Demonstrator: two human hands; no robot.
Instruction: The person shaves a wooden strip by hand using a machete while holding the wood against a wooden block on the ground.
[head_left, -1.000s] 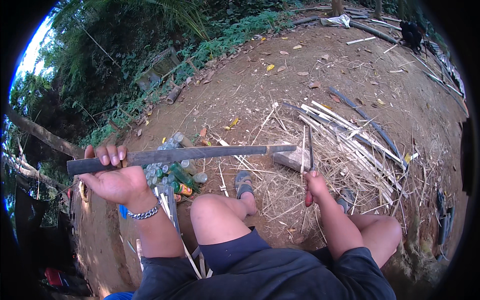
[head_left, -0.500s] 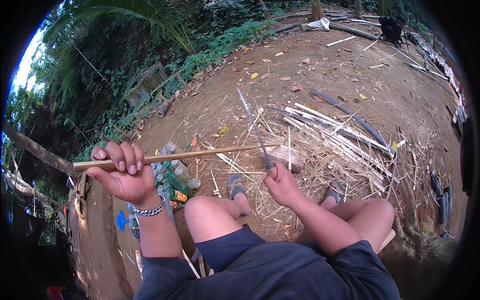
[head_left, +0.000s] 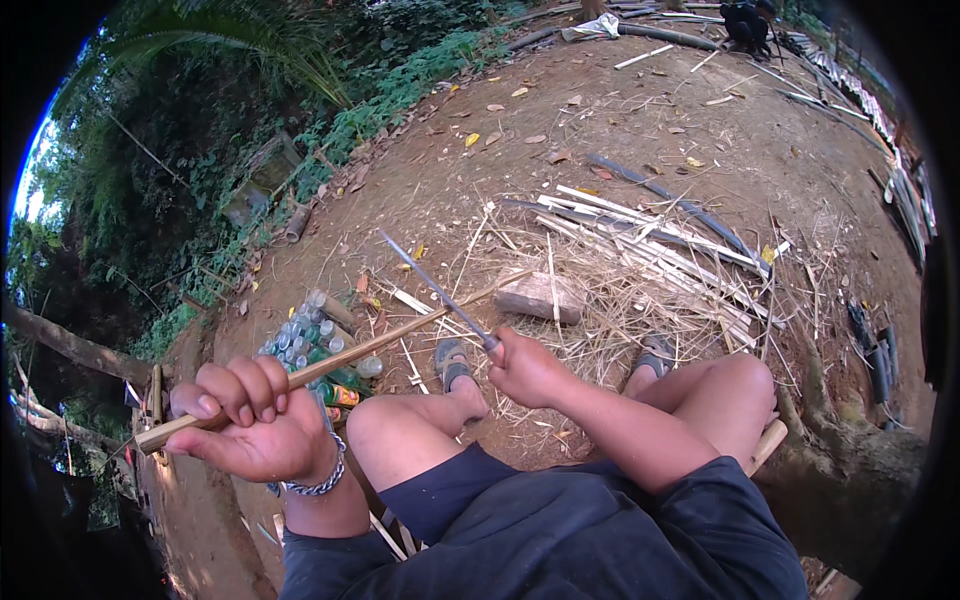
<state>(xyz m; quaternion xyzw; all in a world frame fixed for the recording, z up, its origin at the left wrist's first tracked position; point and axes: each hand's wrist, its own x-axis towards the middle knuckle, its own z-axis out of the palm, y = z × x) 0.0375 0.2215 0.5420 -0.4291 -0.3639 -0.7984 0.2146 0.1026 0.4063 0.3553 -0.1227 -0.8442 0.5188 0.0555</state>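
My left hand [head_left: 240, 415] is closed round the thick near end of a long bamboo strip [head_left: 372, 347]. The strip slants up and away to the right, its thin far end close to a short wooden block [head_left: 540, 296] on the ground. In my right hand [head_left: 527, 368] I grip a long, narrow-bladed knife [head_left: 437, 289] by its handle, which my fingers mostly hide. Its blade points away and to the left, crossing the strip at about the middle of its far half. Whether the edge touches the strip I cannot tell.
Pale split bamboo strips [head_left: 660, 262] and shavings [head_left: 620, 315] lie beyond my feet. Several plastic bottles [head_left: 300, 342] are heaped left of my knee. A dark pipe-like pole [head_left: 690, 208] lies farther off. At the far right a person [head_left: 748, 25] in dark clothes crouches.
My left hand has come lower and nearer, tilting the strip upward toward its far end. The knife has moved left and nearer along the strip, its blade turned more to the left.
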